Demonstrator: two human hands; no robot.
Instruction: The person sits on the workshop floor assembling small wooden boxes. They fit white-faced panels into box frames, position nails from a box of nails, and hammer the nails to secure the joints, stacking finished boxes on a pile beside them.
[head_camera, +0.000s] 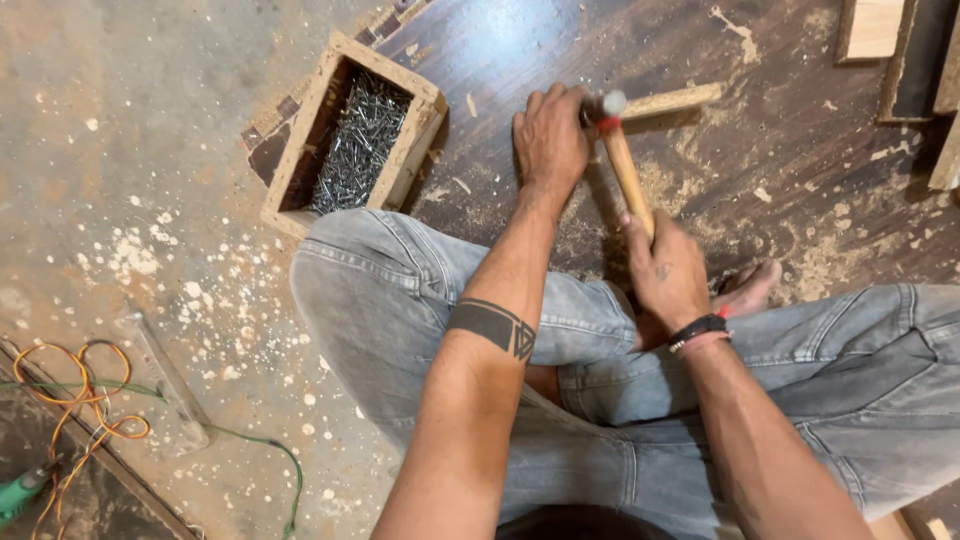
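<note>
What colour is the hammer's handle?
Light tan wood with a red band near the head, hammer handle, head view.

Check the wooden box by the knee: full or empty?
Partly full. The open-topped box holds a heap of loose nails covering its bottom, below the rim. How deep the heap goes, cannot tell.

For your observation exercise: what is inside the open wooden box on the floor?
The wooden box holds a heap of loose metal nails, filling it from end to end. The box's bottom cannot be seen, as the nails cover it, and its near inner wall lies in shadow.
</note>
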